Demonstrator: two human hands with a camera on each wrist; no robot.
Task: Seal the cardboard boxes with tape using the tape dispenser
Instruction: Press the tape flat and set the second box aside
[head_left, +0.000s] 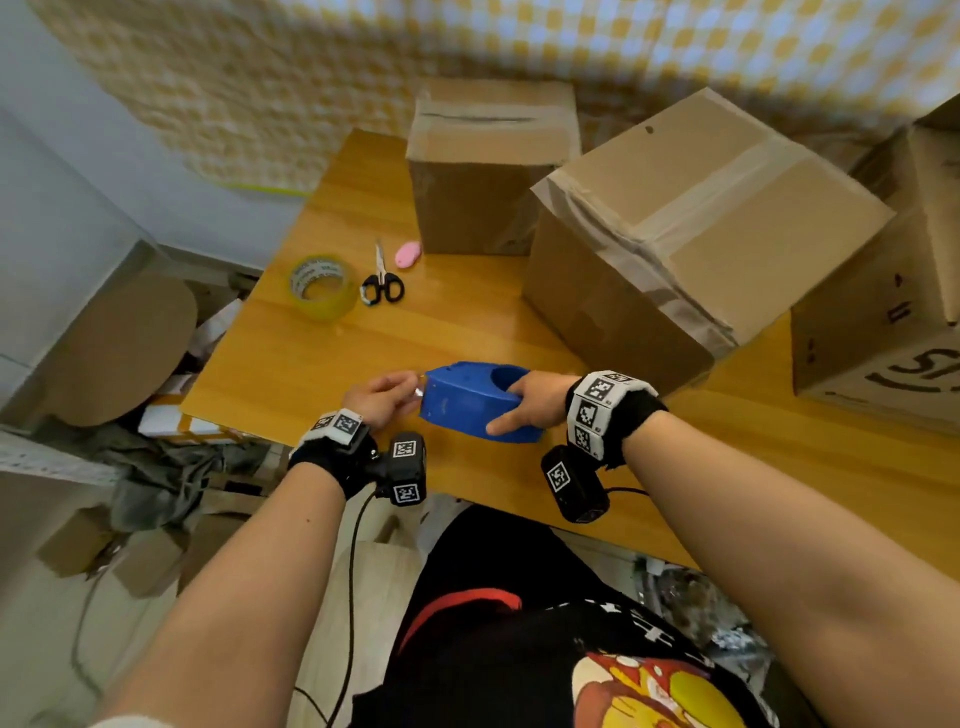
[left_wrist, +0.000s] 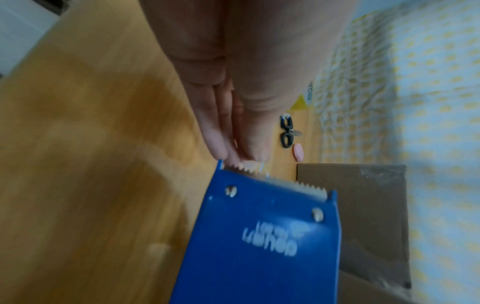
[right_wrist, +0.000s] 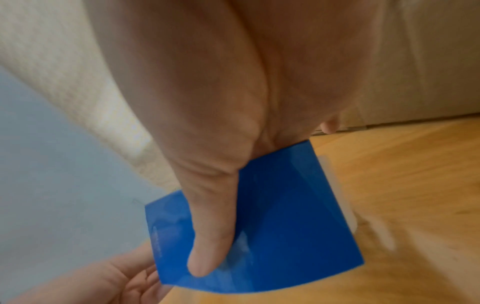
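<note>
A blue tape dispenser (head_left: 467, 402) hovers just above the near edge of the wooden table (head_left: 467, 322). My right hand (head_left: 527, 400) grips it, fingers inside its round opening and thumb (right_wrist: 207, 236) flat along its side. My left hand (head_left: 387, 395) is at the dispenser's left end, where its fingertips (left_wrist: 233, 153) pinch the clear tape end at the serrated blade (left_wrist: 285, 185). Three cardboard boxes stand behind: a taped one (head_left: 691, 218) nearest, one (head_left: 493, 156) farther back, and one (head_left: 883, 312) at the right.
A roll of yellowish tape (head_left: 322, 286), black-handled scissors (head_left: 382, 283) and a small pink object (head_left: 408, 253) lie on the table's left part. Cardboard scraps and clutter fill the floor on the left. A checkered curtain hangs behind the table.
</note>
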